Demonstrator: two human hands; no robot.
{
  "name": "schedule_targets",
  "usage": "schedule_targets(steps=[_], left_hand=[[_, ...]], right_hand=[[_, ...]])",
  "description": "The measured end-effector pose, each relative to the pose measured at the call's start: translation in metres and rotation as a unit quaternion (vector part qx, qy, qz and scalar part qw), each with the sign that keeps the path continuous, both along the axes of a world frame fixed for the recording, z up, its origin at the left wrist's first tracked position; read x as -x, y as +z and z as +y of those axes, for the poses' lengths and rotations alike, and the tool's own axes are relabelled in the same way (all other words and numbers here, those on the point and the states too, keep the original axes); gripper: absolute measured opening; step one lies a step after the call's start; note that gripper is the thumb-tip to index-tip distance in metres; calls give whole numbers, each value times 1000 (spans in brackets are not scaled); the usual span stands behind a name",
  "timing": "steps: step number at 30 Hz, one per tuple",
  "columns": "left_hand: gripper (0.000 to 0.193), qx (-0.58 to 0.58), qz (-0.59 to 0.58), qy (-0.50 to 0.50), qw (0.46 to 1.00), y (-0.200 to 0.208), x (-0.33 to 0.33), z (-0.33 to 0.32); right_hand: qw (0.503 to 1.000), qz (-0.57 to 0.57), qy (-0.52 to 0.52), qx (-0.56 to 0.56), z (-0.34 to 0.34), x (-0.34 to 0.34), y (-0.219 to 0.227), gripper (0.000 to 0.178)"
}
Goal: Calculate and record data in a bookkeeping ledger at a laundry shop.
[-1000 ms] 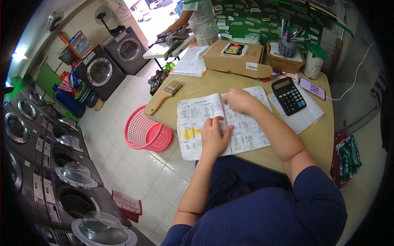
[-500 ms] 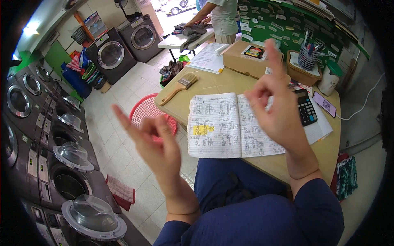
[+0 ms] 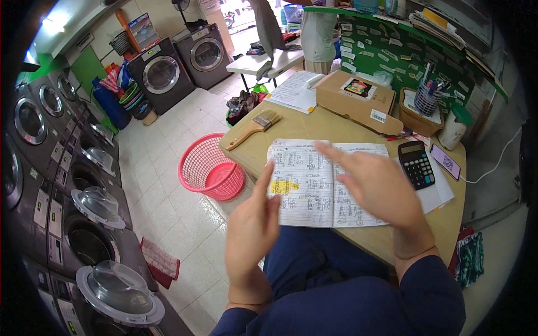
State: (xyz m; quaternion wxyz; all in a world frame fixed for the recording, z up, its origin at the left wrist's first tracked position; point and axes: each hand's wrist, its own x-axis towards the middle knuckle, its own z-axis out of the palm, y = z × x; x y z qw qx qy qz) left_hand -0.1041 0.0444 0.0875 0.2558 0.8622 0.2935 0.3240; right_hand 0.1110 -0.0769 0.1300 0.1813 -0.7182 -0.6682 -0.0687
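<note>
An open ruled notebook (image 3: pixel 305 211) full of handwriting, with one yellow-highlighted patch, lies on the yellowish table (image 3: pixel 297 124) before me. Over its left edge is my left hand (image 3: pixel 250 235), index finger pointing up and thumb apart, holding nothing. My right hand (image 3: pixel 384 190) hovers above the right page. Its index finger stretches left toward the page fold, the thumb stands apart beneath, and I see nothing in it. Both hands seem raised off the paper. Right of the notebook are a black calculator (image 3: pixel 416 166) and a phone (image 3: pixel 446 162) with a lit screen.
A paintbrush (image 3: pixel 253 130), paper sheets (image 3: pixel 294 92), a cardboard box (image 3: pixel 348 99) and a wire pen holder (image 3: pixel 430 98) are on the table. A pink basket (image 3: pixel 204 162) stands on the floor. Washing machines (image 3: pixel 61 196) with open doors line the left. A person (image 3: pixel 319 42) lifts a grey garment.
My left hand has moved right to the notebook's edge. My right hand has tipped down and left over the pages. The far person has lifted the garment off the white table.
</note>
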Motion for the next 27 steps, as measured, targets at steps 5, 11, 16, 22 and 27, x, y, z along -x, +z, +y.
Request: schedule_targets(steps=[5,11,16,22,27], left_hand=[[81,-21,-105,-31,994,25,-23,-29],[83,-82,-233,70,966,36,-13,-7],[68,-66,-232,184,953,31,20,14],[58,-2,55,149,987,4,31,26],[68,8,71,58,996,8,0,2]], right_hand=[[981,107,123,-109,15,41,-6,81],[944,195,-6,-267,-2,16,13,88],[900,238,-96,-352,-18,-6,26,75],[984,59,-162,-52,-34,-17,28,30],[997,64,-27,-46,-22,-9,17,38]])
